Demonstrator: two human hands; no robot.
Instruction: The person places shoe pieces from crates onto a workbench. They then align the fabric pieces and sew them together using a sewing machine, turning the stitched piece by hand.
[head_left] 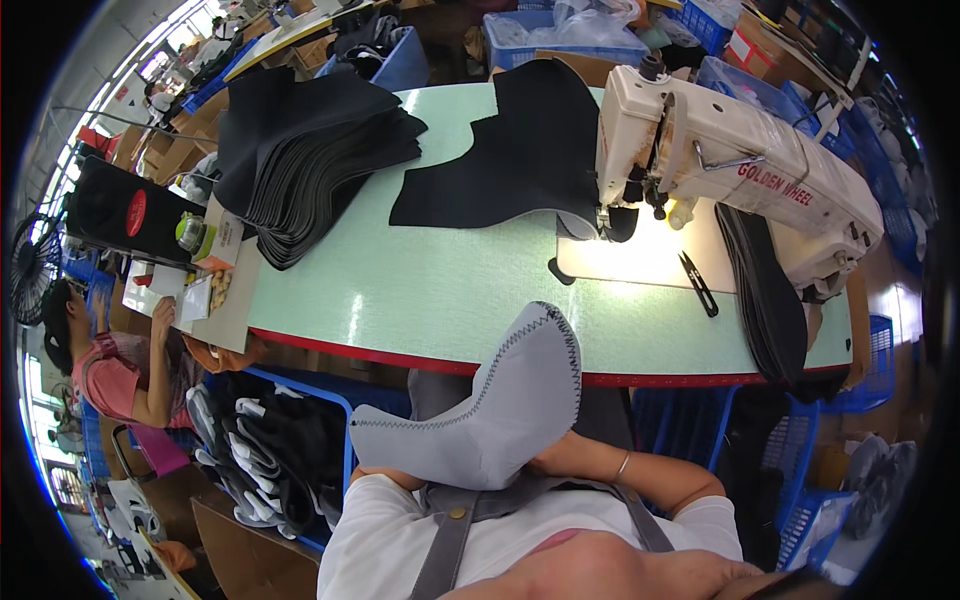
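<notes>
A grey boot-shaped fabric sleeve (520, 405), with dark zigzag stitching along its edges, stands up over my lap at the table's near edge. My right hand (556, 454) is at its lower right edge and grips it there; the fingertips are hidden behind the fabric. On the sleeve's left side only my left forearm and wrist (400, 478) show, since the fabric covers that hand and its fingers. Beyond the sleeve, a flat black fabric panel (500, 160) lies on the table, its right edge by the needle of a white sewing machine (740, 160).
A pile of black cut panels (310, 150) lies at the table's left, another stack (765, 290) at the right. Black thread snips (699, 285) rest by the lit machine plate. Blue crates surround the green table (430, 290). A person (120, 370) sits at the left.
</notes>
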